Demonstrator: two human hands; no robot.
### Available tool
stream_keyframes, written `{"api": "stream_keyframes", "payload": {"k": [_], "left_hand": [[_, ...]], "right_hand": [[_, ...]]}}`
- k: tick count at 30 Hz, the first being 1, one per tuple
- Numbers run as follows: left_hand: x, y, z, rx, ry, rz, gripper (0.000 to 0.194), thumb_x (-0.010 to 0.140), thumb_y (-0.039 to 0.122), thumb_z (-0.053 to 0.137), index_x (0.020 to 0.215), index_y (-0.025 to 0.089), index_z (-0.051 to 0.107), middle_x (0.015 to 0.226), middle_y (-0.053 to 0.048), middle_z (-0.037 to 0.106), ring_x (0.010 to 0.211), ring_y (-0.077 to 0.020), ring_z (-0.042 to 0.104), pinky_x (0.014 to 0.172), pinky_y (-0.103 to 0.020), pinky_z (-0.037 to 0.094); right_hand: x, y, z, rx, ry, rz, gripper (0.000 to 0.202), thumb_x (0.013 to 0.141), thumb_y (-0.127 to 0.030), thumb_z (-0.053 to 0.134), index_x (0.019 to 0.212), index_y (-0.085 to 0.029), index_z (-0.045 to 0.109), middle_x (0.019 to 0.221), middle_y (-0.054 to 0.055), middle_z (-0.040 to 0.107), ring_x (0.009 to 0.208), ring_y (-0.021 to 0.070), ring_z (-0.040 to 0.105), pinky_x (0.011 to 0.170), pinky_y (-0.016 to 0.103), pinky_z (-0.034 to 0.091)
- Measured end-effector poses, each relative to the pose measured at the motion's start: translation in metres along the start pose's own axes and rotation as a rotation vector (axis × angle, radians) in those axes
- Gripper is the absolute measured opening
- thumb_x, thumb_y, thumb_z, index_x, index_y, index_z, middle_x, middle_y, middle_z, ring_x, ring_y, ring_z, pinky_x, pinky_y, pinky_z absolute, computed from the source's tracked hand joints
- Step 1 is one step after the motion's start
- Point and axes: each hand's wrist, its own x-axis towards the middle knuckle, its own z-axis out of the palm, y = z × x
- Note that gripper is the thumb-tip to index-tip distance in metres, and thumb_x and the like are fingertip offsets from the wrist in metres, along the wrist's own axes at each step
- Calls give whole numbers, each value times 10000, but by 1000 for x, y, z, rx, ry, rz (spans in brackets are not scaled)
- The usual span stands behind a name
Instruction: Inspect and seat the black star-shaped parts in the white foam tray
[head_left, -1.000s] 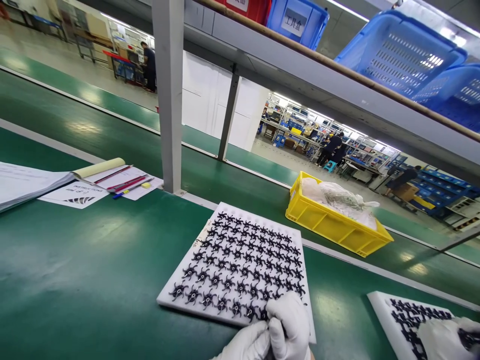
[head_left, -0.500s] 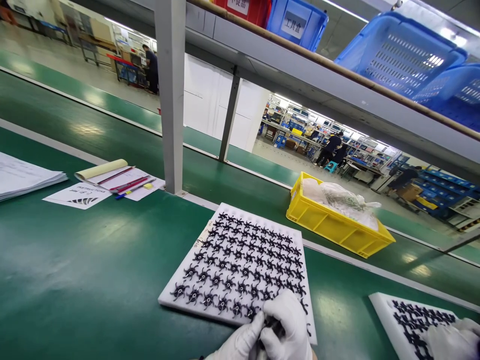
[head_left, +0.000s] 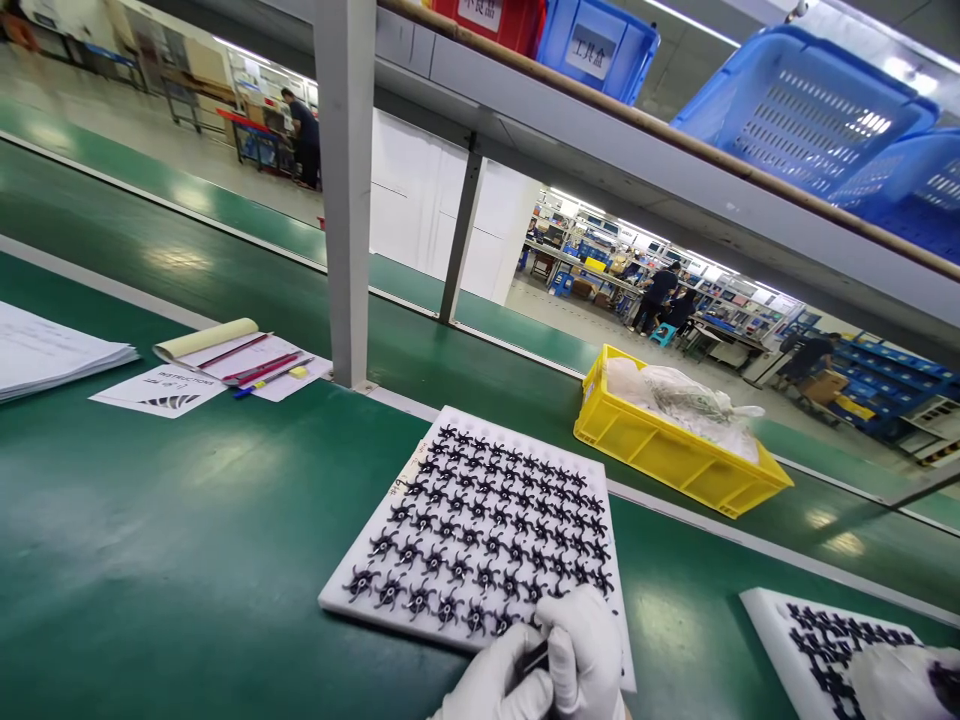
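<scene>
The green surface [head_left: 187,520] is carrying the whole arrangement. Lying flat upon it is a white tray [head_left: 335,594], its near right corner partly covered by the working hands. A yellow crate [head_left: 660,455], holding translucent plastic bags [head_left: 682,395], is standing beyond the tray's far right side.

At the near right corner, two white-gloved hands are meeting; sound practice here is probably calling for steady contact between them, one bracing while the other is making the finer adjustments. The right hand [head_left: 586,645] is arching over from the right, its back uppermost, its knuckles raised and its fingers curling inward. The left hand [head_left: 495,680] is reaching in low from the near side, its thumb and fingers drawing together in a pinch.

Black impellers [head_left: 448,608] are sitting on the tray in close rows, their curved blades nearly meeting; the knuckles are best staying clear of the nearest row, since a careless brush could be unseating a neighbour.

A small dark piece [head_left: 534,658] is lying between the fingers, both hands clamping it. The fingers are hiding most of it, so its exact form is remaining uncertain; a light, even pinch is likely serving it best.
</scene>
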Motion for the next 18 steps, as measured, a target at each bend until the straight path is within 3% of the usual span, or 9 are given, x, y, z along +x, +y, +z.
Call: {"api": "stream_keyframes", "payload": {"k": [5,9,14,18], "left_hand": [[3,-4,0,78,-7,-24,431,803,559,674,903,144,614,941,-74,617,949,-245,558,905,-353,437],[3,0,4,-26,26,-38,344,900,520,545,857,185,609,835,-35,602,987,-226,551,935,-341,431],[1,2,9,-75,35,-51,367,948,513,460,860,181,589,716,-20,560,976,-216,560,942,-356,437],[4,-3,3,-48,1,-28,416,905,565,529,816,163,588,725,-21,572,936,-215,563,926,-337,439]], "right_hand": [[-17,-4,3,-99,26,68,333,995,-355,346,928,-183,623,786,68,625,800,215,620,752,381,488],[-18,-14,6,-175,123,127,394,1004,-419,310,980,-184,625,894,99,633,930,251,606,821,409,470],[-1,-11,1,-4,13,32,383,1010,-428,302,1008,-171,585,752,62,582,726,190,584,692,353,476],[9,-7,-2,78,-48,12,345,1012,-398,336,1000,-146,572,693,41,549,651,149,529,601,292,436]]}}
